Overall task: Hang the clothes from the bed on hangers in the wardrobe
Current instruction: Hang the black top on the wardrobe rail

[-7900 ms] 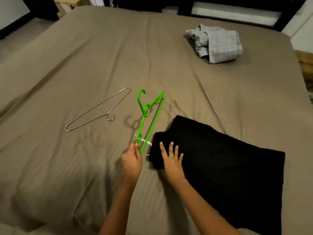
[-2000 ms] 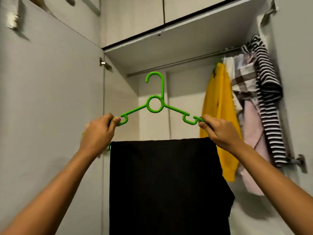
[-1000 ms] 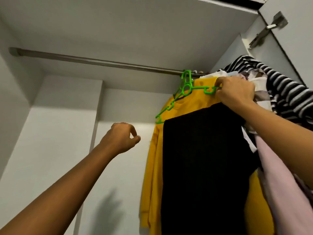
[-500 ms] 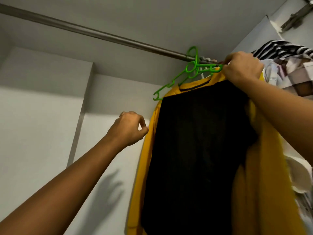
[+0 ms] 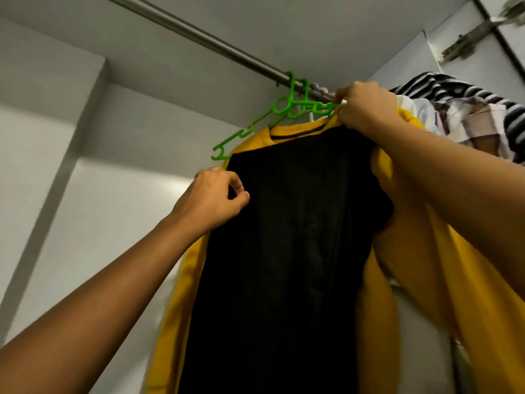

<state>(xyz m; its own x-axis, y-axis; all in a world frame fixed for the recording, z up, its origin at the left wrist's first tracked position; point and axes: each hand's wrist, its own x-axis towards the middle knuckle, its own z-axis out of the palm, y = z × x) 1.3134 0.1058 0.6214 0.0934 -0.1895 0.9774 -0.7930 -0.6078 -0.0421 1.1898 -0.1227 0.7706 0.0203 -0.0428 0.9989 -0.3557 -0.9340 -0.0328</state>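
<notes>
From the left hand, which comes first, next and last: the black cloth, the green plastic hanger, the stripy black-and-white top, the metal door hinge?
1. Black cloth: touching the left hand, just right of it.
2. Green plastic hanger: its arm end is just above.
3. Black-and-white striped top: far right, by the rail.
4. Metal door hinge: top right corner.

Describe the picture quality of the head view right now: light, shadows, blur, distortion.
Head view: dim, even indoor light with no glare. The wide lens bows the rail and stretches both forearms at the edges. The black garment is so dark its folds barely show. Motion blur softens the left hand and the striped clothes; the right hand on the green hanger is fairly sharp.
</notes>
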